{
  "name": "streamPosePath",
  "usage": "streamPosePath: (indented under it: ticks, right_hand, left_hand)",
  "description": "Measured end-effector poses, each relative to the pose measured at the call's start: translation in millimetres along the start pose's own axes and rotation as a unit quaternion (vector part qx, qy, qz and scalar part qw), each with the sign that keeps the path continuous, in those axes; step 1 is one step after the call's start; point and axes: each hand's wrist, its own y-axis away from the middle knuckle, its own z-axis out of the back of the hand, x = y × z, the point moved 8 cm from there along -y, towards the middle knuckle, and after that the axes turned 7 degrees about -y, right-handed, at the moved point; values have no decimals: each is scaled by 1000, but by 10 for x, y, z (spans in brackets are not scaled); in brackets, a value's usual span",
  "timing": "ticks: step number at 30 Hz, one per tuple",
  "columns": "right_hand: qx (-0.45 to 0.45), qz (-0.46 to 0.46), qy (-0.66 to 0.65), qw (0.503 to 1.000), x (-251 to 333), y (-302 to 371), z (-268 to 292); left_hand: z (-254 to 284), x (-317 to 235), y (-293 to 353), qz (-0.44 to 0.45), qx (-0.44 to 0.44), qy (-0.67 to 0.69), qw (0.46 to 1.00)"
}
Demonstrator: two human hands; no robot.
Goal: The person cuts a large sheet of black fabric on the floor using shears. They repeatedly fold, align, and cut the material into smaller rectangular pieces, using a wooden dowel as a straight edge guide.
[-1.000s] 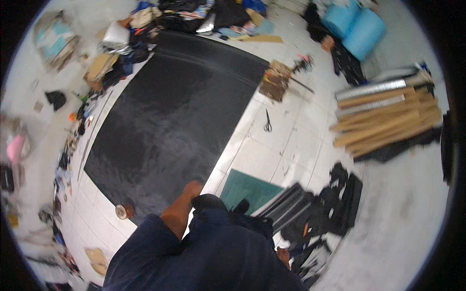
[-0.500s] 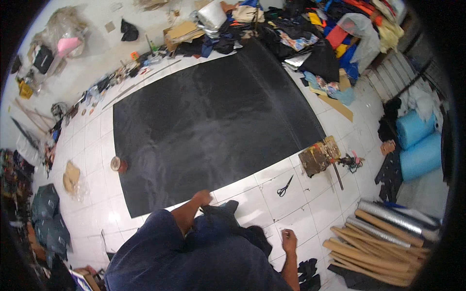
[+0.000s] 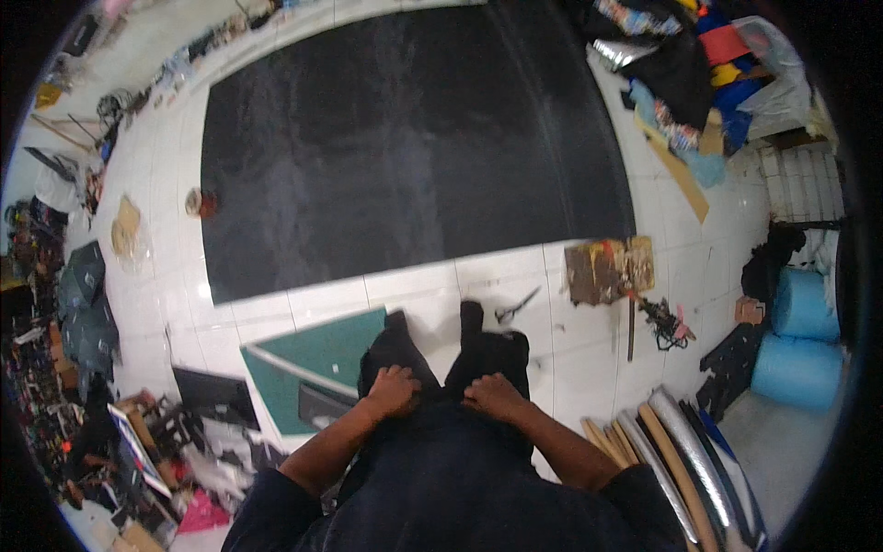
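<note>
1. From my end I see a large black sheet (image 3: pixel 414 138) flat on glossy white floor tiles (image 3: pixel 423 294), ahead of the wearer's legs; its smooth surface carries greyish, cloudy streaks.
2. The left hand (image 3: pixel 394 391) rests palm down on the left thigh of the dark trousers (image 3: pixel 497 354), fingers loosely bent.
3. The right hand (image 3: pixel 495 394) lies likewise on the right thigh. I can't tell whether either one pinches any cloth.
4. A flat green mat (image 3: pixel 359 333) lies beside the left leg, a pale straight strip (image 3: pixel 290 366) across it.
5. Dark-handled scissors (image 3: pixel 513 311) lie on the tiles just beyond the right knee.
6. Near the sheet's right corner sits a rough, blocky piece (image 3: pixel 598 271), stained brown and yellow.
7. Lower right, long brown and silvery rolls (image 3: pixel 676 442) lie side by side; farther out are two plump light-blue rolls (image 3: pixel 798 368).
8. Clear plastic (image 3: pixel 777 64) bulges among heaped coloured fabrics at upper right; I can't make out its contents.
9. The sheet's far edge is partly cut off by the frame, the torso hides the floor below, and the left-hand clutter (image 3: pixel 37 368) blurs into the dark rim.
</note>
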Motion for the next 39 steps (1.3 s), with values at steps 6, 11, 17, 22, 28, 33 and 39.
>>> streamPosePath:
  ticks: [6, 11, 17, 22, 28, 33, 39]
  right_hand:
    - [239, -48, -403, 882, 66, 532, -472]
    - [385, 22, -307, 870, -628, -437, -761]
    - [-233, 13, -7, 972, -3074, -3077, 628]
    - [-269, 94, 127, 950, -3664, -4381, 443]
    - [-330, 140, 270, 894, -4050, -4755, -104]
    - [-330, 137, 216, 909, -4034, -4840, -328]
    - [-312, 110, 194, 924, -3939, -4793, -342]
  left_hand:
    - [-1370, -833, 655, -14, 217, 526, 822]
    - [-2096, -549, -701, -101, 299, 395, 863]
    - [-2764, 2745, -3214, 296, -369, 721, 506]
    - [-3671, 4366, -3547, 579, -478, 591, 295]
    - [-3964, 4778, -4105, 492, -475, 716, 141]
    - [-4131, 5000, -3969, 437, -496, 748, 55]
    - [-4042, 4892, -3829, 368, -529, 764, 16]
